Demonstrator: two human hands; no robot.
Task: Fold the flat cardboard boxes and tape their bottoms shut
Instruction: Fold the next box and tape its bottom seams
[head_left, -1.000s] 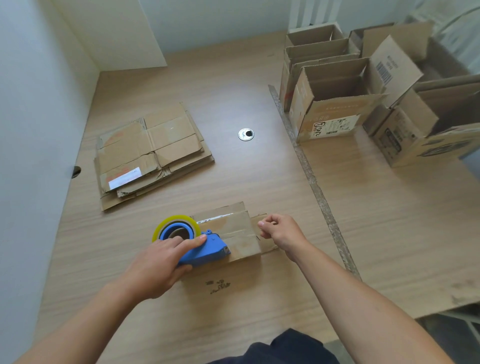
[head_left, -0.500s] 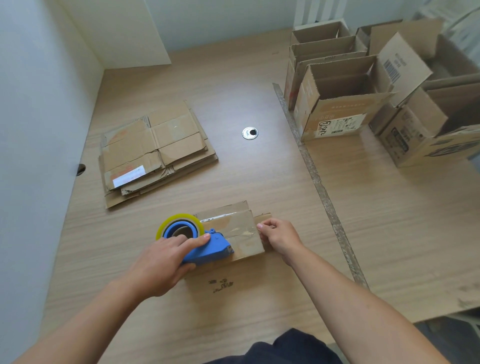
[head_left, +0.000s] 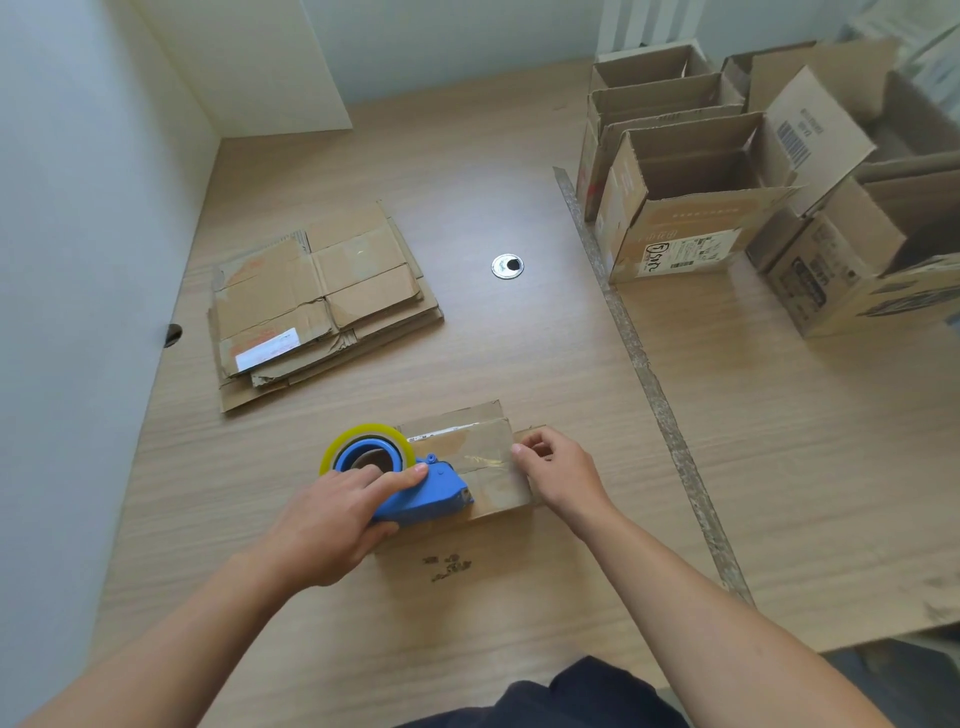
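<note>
Head view: L hand (head_left: 332, 519) grips tape dispenser (head_left: 421, 493) on box (head_left: 498, 493) at near-centre of table (head_left: 467, 338), R hand (head_left: 558, 473) pinches tape end (head_left: 515, 451) at box's R edge; if pinch slips, tape may wrinkle.

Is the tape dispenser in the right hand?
No, the left hand grips the blue tape dispenser on the box, while the right hand holds the box's right edge.

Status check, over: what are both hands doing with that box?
Left hand grips tape dispenser on box. Right hand pinches box's right end. Tape partway across seam. Nothing in the way.
</note>
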